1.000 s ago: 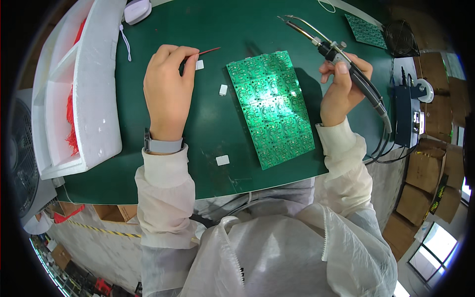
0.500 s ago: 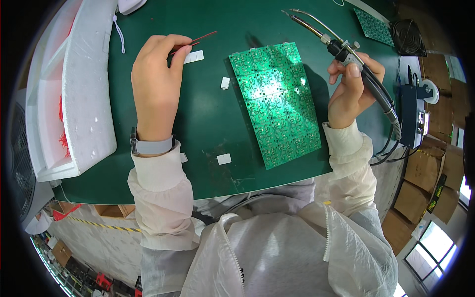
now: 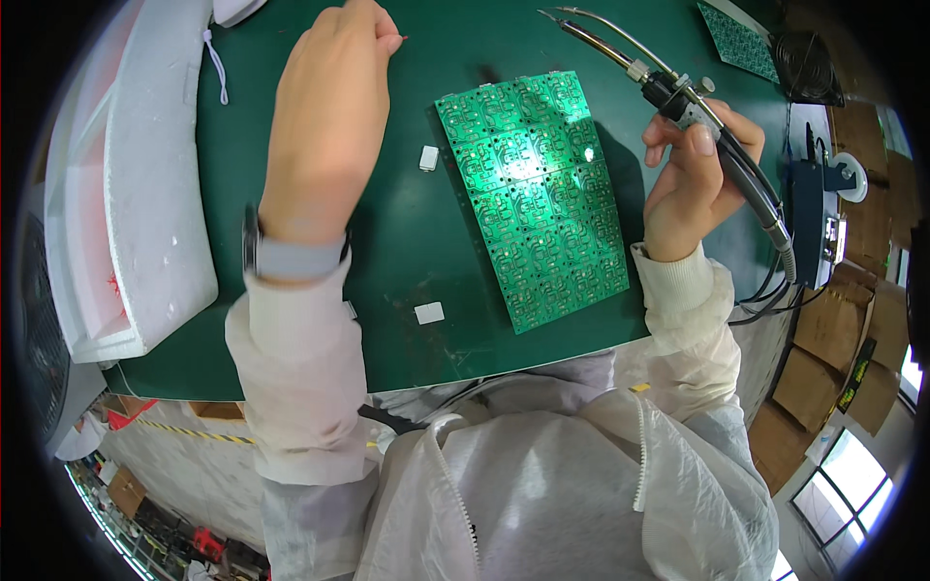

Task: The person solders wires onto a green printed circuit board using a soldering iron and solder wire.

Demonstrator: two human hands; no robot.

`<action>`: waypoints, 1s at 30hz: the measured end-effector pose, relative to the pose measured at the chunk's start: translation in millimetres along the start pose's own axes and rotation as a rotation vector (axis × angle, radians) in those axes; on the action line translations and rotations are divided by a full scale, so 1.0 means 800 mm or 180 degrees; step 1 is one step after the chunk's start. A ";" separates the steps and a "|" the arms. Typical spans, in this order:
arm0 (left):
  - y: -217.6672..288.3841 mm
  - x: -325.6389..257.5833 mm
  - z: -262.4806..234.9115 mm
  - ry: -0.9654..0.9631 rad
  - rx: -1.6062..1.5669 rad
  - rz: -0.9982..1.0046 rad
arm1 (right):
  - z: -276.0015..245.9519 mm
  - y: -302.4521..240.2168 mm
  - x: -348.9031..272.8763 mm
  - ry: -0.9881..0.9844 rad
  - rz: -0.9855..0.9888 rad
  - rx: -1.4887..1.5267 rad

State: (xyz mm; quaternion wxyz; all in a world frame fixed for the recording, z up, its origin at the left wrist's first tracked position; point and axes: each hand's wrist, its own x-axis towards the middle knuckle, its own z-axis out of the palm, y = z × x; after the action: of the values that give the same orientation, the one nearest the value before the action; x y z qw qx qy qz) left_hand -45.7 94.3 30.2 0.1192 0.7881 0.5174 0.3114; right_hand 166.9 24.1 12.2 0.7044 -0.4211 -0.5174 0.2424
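Note:
My left hand (image 3: pixel 334 116) is raised over the far left of the table, its fingers pinched together. A tiny red end of wire (image 3: pixel 405 38) pokes out past the fingertips; the rest of it is hidden by the hand. In my right hand (image 3: pixel 693 174) is a soldering iron (image 3: pixel 668 92) with a thin curved metal tube along its barrel, its tip pointing up and left. Between the hands lies a green panel of circuit boards (image 3: pixel 542 213), lit by a bright glare. The iron's tip is above the table, apart from the panel.
Small white pieces (image 3: pixel 428 158) (image 3: pixel 429 313) lie left of the panel. A white foam box (image 3: pixel 160 213) with red wires stands at the left. At the right are a dark soldering station (image 3: pixel 809 223) with a white reel, looped cables, and another green circuit panel (image 3: pixel 738 44) farther back.
My left hand has moved away from me and turned, so the red wires that showed before are mostly hidden. My right hand and the iron have barely shifted.

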 end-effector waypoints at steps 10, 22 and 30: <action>0.027 -0.065 0.012 -0.0032 -0.0812 -0.0207 | -0.001 -0.007 -0.023 -0.0452 0.0377 0.0088; 0.020 -0.073 0.025 0.0109 -0.0956 -0.0184 | -0.012 -0.006 -0.029 -0.0762 0.0103 -0.0136; 0.023 -0.075 0.028 0.0211 -0.1148 -0.0262 | -0.014 -0.006 -0.028 -0.0957 0.0010 -0.0165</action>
State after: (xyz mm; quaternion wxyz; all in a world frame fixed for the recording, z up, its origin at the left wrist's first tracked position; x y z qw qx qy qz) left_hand -34.3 36.0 -0.2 0.2541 0.7214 0.4886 0.4198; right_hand 169.5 0.4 3.1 0.6075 -0.3990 -0.6225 0.2904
